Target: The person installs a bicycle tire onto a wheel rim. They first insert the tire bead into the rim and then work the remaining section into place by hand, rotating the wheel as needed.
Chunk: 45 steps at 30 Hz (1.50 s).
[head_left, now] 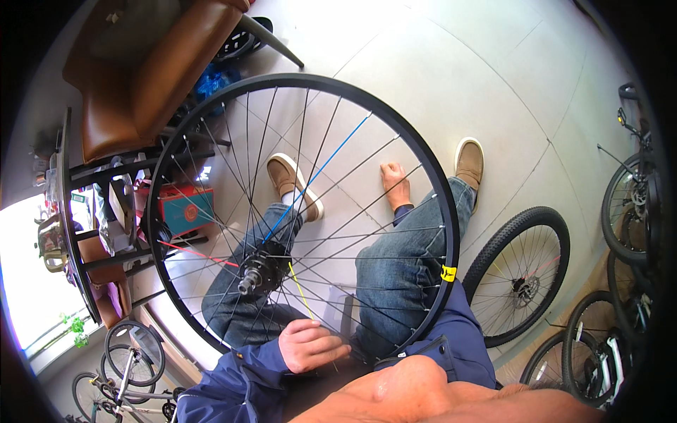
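A large black spoked bicycle wheel without a tire spans the space above my legs. Its hub is black, and among the dark spokes are a blue spoke, a red spoke and a yellow spoke. At the wheel's near side my left hand has its fingers curled over the yellow spoke, hiding part of it. My right hand is low by the floor beside my right knee, seen through the spokes. Its fingers are curled in; anything inside them is hidden.
A tired wheel with a disc rotor leans to my right. Several bicycles line the right edge; more bikes stand at lower left. A brown chair, a red-and-teal box and a cluttered table are on the left.
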Each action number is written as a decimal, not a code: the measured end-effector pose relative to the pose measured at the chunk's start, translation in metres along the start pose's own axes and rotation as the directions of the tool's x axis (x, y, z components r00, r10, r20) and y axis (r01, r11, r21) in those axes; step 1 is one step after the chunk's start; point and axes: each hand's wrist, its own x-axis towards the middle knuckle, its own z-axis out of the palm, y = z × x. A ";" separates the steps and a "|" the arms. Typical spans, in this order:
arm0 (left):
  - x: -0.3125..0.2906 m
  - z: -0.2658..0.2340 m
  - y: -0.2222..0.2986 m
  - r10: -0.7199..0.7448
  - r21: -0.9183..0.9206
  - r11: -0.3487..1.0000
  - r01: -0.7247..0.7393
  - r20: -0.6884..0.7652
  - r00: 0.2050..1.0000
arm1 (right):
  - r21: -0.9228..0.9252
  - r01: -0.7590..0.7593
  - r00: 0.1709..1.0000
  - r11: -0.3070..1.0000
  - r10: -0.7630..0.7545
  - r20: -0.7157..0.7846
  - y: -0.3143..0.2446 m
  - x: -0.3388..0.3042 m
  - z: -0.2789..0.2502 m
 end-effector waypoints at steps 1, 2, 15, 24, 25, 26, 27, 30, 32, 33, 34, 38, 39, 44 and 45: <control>0.001 0.002 0.000 -0.016 -0.009 1.000 0.016 -0.027 1.000 | -0.003 0.076 0.995 0.997 -0.076 -0.071 0.002 0.004 0.000; 0.000 0.003 0.000 -0.025 -0.018 1.000 0.024 -0.039 0.999 | -0.019 0.114 0.989 0.993 -0.116 -0.092 0.003 0.005 0.000; -0.004 0.000 0.000 0.029 -0.067 0.997 -0.029 -0.010 1.000 | -0.297 -0.165 0.980 0.940 0.190 0.058 0.004 -0.084 -0.009; -0.004 0.004 -0.005 0.235 -0.007 0.971 -0.238 -0.133 0.963 | 0.374 -0.317 0.946 0.872 0.259 0.197 0.002 -0.311 -0.203; -0.003 0.005 -0.003 0.267 0.000 0.963 -0.270 -0.152 0.952 | 0.465 -0.359 0.933 0.809 0.293 0.210 -0.008 -0.332 -0.229; -0.002 0.004 -0.002 0.297 -0.002 0.953 -0.301 -0.169 0.940 | 0.550 -0.451 0.892 0.703 0.378 0.248 -0.019 -0.348 -0.254; -0.002 0.002 -0.005 0.333 -0.001 0.941 -0.339 -0.184 0.925 | 0.715 -0.639 0.677 0.284 0.649 0.348 -0.037 -0.351 -0.267; 0.012 0.002 0.005 0.419 -0.017 0.899 -0.437 -0.257 0.871 | 0.969 -0.176 0.794 -0.174 0.556 0.244 -0.085 -0.380 -0.314; 0.021 -0.001 0.012 0.458 -0.071 0.870 -0.489 -0.257 0.851 | 0.976 -0.148 0.793 -0.160 0.570 0.213 -0.119 -0.390 -0.333; 0.027 -0.002 0.018 0.466 -0.080 0.855 -0.512 -0.314 0.827 | 0.989 -0.078 0.833 -0.123 0.537 0.133 -0.135 -0.391 -0.342; 0.030 -0.006 0.019 0.479 -0.089 0.843 -0.531 -0.325 0.815 | 0.993 -0.037 0.825 -0.109 0.558 0.092 -0.152 -0.390 -0.349; 0.051 -0.030 0.030 0.393 -0.342 0.770 -0.538 -0.410 0.823 | 0.962 0.185 0.743 -0.200 0.669 -0.004 -0.200 -0.359 -0.376; 0.057 -0.038 0.034 0.352 -0.412 0.743 -0.527 -0.428 0.832 | 0.925 0.282 0.706 -0.256 0.708 -0.019 -0.208 -0.347 -0.385; 0.096 -0.104 0.034 0.125 -0.611 0.605 -0.511 -0.561 0.819 | 0.901 0.363 0.835 -0.237 0.512 -0.201 -0.240 -0.270 -0.467; 0.102 -0.120 0.034 0.102 -0.599 0.609 -0.519 -0.590 0.801 | 0.894 0.383 0.866 -0.231 0.428 -0.260 -0.250 -0.256 -0.485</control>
